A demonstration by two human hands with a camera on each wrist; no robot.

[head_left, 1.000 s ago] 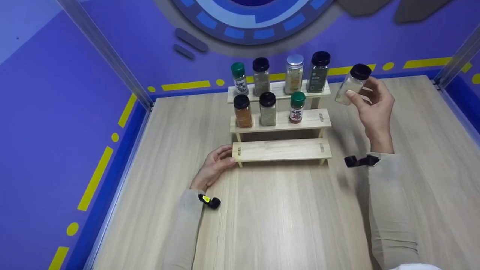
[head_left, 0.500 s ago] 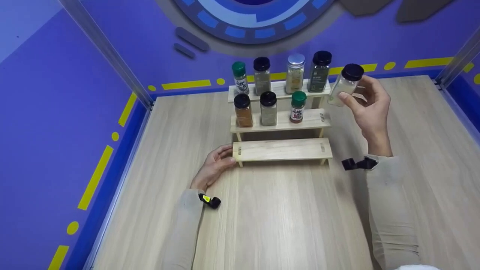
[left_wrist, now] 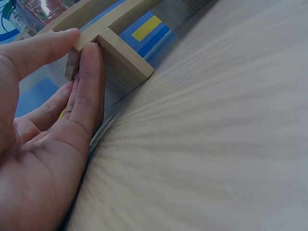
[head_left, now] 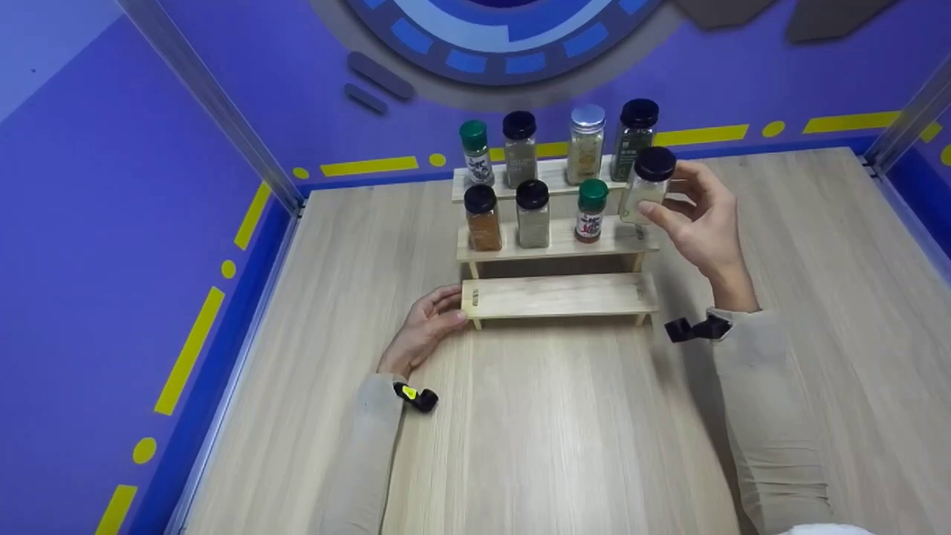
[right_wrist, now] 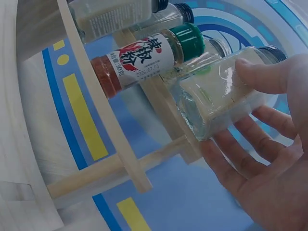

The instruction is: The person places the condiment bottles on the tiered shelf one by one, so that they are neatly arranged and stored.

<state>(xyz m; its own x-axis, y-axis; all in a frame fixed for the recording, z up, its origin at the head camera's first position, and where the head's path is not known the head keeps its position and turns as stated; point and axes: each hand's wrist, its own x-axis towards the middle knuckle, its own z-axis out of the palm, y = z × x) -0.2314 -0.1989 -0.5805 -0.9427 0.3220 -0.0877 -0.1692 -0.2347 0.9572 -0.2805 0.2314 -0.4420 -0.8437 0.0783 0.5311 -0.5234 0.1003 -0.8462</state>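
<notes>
A three-tier wooden spice rack point(head_left: 557, 297) stands on the table. My left hand point(head_left: 420, 331) holds the left end of its lowest shelf. In the left wrist view, the thumb lies on the board's edge and the forefinger point(left_wrist: 90, 72) is under it by a leg. My right hand point(head_left: 709, 223) grips a square clear spice jar point(head_left: 639, 199) with a black cap and pale contents, thumb in front and fingers behind. That jar is slightly tilted above the right end of the middle shelf point(head_left: 561, 245); its base appears just off the board. It partly hides a dark jar behind.
On the middle shelf are an orange-brown spice jar point(head_left: 484, 223), a grey one point(head_left: 533, 219) and a small green-capped chili bottle point(head_left: 589, 215). Several jars line the top shelf point(head_left: 550, 172). A blue-purple wall point(head_left: 245, 111) rises behind the rack.
My right hand has carried the pale spice jar leftward and lower, from beside the rack to over the middle shelf's right end. The left hand has stayed at the lowest shelf.
</notes>
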